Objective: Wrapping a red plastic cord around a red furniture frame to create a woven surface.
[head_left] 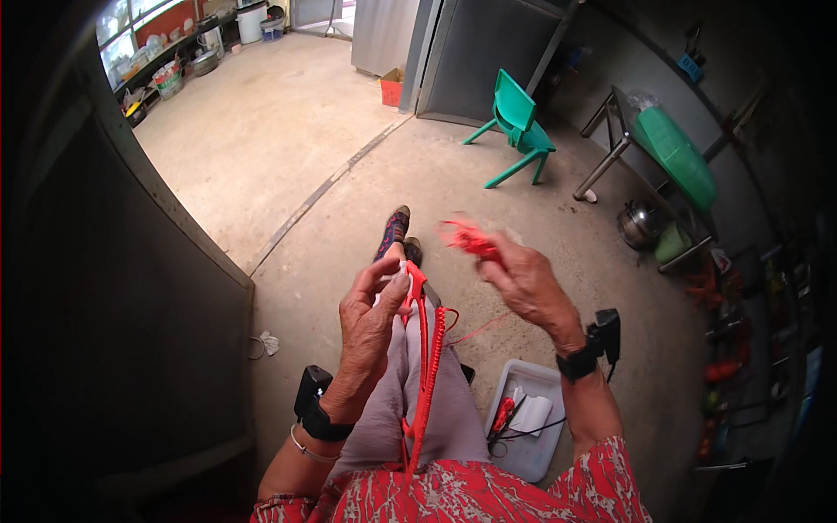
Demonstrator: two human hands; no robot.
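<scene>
My left hand (368, 309) is closed on the top end of a red braided cord (424, 397), above my lap. A small white bit shows at its fingertips. From there the cord hangs down between my legs toward my shirt, one strand thick and ridged. My right hand (527, 283), raised to the right, is wrapped round a bunch of red cord (469, 237), whose loose end is smeared by motion. A thin red strand (479, 331) slants across the floor side between my knees and the right hand.
At my right stands a white tray (534, 375) with a white piece, red cord and dark tools. Ahead are a green chair (516, 113), a metal-framed table (621, 131) with a green basin (676, 157), and a metal pot (638, 223). A dark panel (166, 305) rises at my left.
</scene>
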